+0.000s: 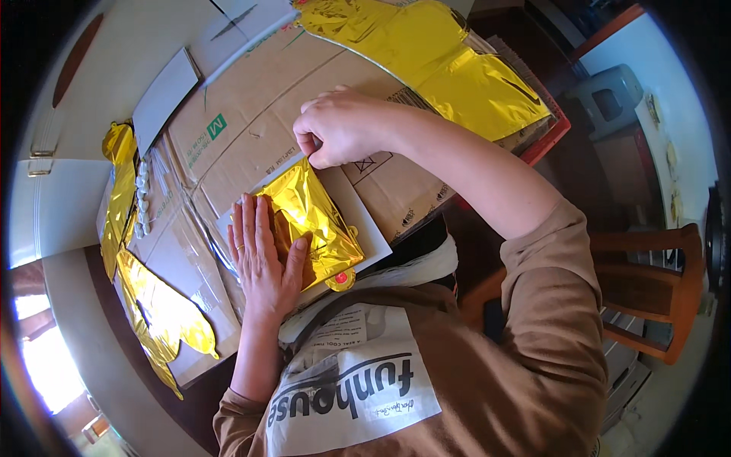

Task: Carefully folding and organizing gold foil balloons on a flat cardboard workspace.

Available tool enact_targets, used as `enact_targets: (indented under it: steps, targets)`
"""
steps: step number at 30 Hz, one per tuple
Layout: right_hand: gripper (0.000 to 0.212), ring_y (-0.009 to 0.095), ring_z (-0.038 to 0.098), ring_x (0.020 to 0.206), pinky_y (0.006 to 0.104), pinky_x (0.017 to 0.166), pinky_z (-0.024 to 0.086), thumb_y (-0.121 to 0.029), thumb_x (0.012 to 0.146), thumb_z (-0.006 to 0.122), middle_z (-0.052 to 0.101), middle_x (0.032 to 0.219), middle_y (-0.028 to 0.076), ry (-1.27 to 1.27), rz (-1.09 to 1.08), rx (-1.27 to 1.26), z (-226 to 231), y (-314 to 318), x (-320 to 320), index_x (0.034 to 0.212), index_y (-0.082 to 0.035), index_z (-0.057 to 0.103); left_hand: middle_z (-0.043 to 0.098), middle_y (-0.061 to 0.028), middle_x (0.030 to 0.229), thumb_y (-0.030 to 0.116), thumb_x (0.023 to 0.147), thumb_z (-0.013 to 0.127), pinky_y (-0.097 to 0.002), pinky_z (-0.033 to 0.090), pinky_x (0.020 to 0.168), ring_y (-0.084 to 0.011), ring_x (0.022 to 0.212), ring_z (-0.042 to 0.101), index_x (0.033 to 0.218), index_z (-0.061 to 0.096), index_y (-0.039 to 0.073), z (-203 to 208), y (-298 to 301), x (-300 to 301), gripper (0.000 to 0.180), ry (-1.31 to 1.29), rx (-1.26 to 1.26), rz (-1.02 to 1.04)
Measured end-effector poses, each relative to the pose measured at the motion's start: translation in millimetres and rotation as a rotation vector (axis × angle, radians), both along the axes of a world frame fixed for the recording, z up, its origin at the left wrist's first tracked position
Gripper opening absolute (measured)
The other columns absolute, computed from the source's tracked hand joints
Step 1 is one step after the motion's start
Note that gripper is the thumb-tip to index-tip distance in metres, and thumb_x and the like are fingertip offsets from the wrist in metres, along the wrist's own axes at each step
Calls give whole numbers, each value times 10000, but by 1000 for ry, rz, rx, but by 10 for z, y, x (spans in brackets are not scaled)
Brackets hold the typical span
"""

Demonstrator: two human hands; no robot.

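A shiny gold foil piece [316, 221], folded into a rough rectangle like a flat, uninflated foil balloon, lies on a white card [373, 232] in front of me. My left hand [263, 263] rests flat along its left side, fingers stretched out and together, a thin ring on one. At the foil's far corner my right hand [335, 129] is closed, thumb and finger pinching the edge. A small rounded gold tab [340, 279] with a red spot sticks out at the near end.
Flattened cardboard [244, 107] covers the work surface. A large gold foil sheet [442, 68] lies across its far right, and more gold foil [164, 305] hangs at the left. Another white card [166, 95] lies far left. A wooden chair [647, 289] stands right.
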State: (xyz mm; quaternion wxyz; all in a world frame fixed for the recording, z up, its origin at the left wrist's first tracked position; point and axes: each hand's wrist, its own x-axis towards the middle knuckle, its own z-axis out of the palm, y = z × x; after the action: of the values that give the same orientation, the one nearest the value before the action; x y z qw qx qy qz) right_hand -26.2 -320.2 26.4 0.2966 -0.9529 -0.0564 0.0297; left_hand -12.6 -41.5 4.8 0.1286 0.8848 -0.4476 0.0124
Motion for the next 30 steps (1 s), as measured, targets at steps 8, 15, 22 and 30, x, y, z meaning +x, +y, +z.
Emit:
enact_targets:
  steps: [8, 15, 22, 30]
  targets:
    - [117, 255, 661, 930, 456, 909, 440, -217, 781, 740, 683, 888, 43, -71, -43, -60, -57, 56, -13, 843, -133, 688, 322, -247, 1593, 436, 962, 598, -526, 147, 1218, -400, 1510, 247, 1529, 355, -6, -3, -10, -6, 759, -4, 3, 5]
    - [130, 196, 575, 911, 397, 874, 404, -196, 756, 758, 558, 822, -3, -666, 27, -207, -334, 85, -133, 805, -151, 646, 322, -248, 1593, 440, 965, 591, -528, 148, 1217, -402, 1508, 248, 1524, 357, -15, -8, -6, -5, 758, -14, 10, 2]
    - [108, 170, 543, 841, 342, 843, 418, -182, 768, 680, 539, 783, -13, -918, 208, -404, -306, 40, -79, 720, -130, 600, 278, -212, 1628, 389, 979, 553, -513, 121, 1235, -366, 1532, 207, 1549, 326, 15, -2, 2, -3, 719, -3, 25, 7]
    - [102, 169, 544, 767, 328, 830, 438, -154, 787, 627, 534, 719, -14, -995, 289, -446, -262, 33, -74, 702, -116, 585, 318, -250, 1594, 480, 972, 567, -531, 142, 1216, -408, 1507, 246, 1522, 358, -16, 10, -4, -2, 770, -2, 18, 4]
